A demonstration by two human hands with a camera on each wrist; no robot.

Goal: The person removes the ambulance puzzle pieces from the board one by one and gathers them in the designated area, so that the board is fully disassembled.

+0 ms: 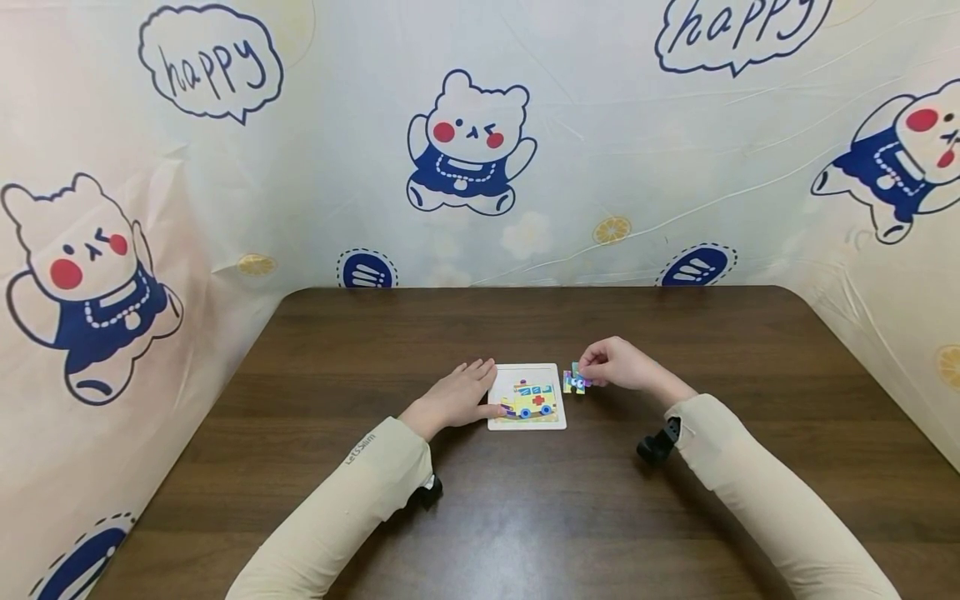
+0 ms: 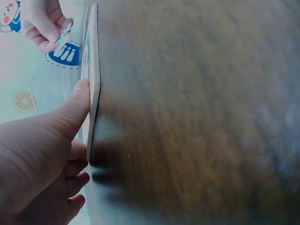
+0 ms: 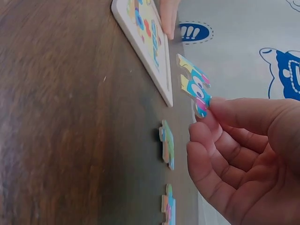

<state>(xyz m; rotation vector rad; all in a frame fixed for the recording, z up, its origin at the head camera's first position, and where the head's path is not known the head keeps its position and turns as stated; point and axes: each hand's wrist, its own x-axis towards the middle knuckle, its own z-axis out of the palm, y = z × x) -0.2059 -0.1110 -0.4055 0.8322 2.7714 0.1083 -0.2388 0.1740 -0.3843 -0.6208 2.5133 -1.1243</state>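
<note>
A white-framed puzzle board [image 1: 525, 372] lies on the table, showing a yellow ambulance picture [image 1: 534, 402] with a red cross and blue wheels. My left hand [image 1: 453, 398] rests at the board's left side, fingers extended, the thumb touching its edge in the left wrist view. Just right of the board, my right hand [image 1: 621, 365] pinches a jigsaw piece [image 3: 194, 84] between thumb and fingers. Cartoon eyes on blue, yellow and pink mark this piece, which is held up off the table in the right wrist view.
Two loose jigsaw pieces, one greenish [image 3: 167, 145] and one partly cut off by the frame [image 3: 169, 206], lie on the brown table [image 1: 420, 342] near my right hand. A printed cloth [image 1: 337, 167] with cartoon bears hangs behind and beside the table.
</note>
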